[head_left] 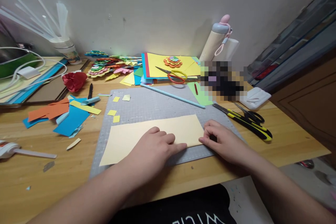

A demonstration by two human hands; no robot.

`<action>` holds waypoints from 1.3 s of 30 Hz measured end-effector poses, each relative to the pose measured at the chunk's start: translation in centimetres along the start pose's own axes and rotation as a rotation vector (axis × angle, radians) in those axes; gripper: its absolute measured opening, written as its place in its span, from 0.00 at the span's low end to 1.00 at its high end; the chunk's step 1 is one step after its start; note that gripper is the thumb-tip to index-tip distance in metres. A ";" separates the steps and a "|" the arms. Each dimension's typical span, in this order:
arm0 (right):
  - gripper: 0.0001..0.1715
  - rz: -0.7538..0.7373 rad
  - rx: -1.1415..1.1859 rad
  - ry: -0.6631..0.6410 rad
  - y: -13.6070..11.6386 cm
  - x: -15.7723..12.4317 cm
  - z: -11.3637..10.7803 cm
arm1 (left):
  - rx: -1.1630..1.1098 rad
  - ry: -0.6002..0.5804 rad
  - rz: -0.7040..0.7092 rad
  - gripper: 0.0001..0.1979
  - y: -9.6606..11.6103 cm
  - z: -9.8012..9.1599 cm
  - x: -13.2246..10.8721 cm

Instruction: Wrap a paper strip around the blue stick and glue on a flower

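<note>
A pale yellow sheet of paper (136, 134) lies folded lengthways on the grey cutting mat (157, 106). My left hand (154, 147) rests on the sheet's near edge, fingers curled and pressed down on the paper. My right hand (223, 141) sits at the sheet's right near corner, its fingertips pinched on the corner edge. Both hands touch the same sheet.
A blue stick (173, 95) lies across the mat's far side. Black-and-yellow scissors and a utility knife (246, 122) lie right of the mat. Red-handled scissors (174, 74) rest on stacked coloured paper (162, 64). Paper scraps (63, 113) litter the left, with a glue gun (15, 149).
</note>
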State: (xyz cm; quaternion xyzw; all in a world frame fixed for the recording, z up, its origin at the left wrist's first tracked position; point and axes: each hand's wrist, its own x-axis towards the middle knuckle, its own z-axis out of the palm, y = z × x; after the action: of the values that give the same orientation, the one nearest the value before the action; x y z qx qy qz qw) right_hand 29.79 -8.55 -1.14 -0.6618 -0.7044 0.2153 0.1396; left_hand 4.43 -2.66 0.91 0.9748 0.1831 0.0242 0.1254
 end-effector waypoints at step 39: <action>0.21 -0.116 -0.211 0.312 -4.0 -6.2 4.3 | 0.026 -0.128 0.016 0.23 0.0 -0.4 0.7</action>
State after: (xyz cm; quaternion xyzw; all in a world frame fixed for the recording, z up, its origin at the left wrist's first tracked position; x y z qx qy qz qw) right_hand 24.78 -15.30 -2.43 -0.6564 -0.7299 0.0267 0.1891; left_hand 5.04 -2.27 1.27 0.9773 0.1671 -0.0398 0.1239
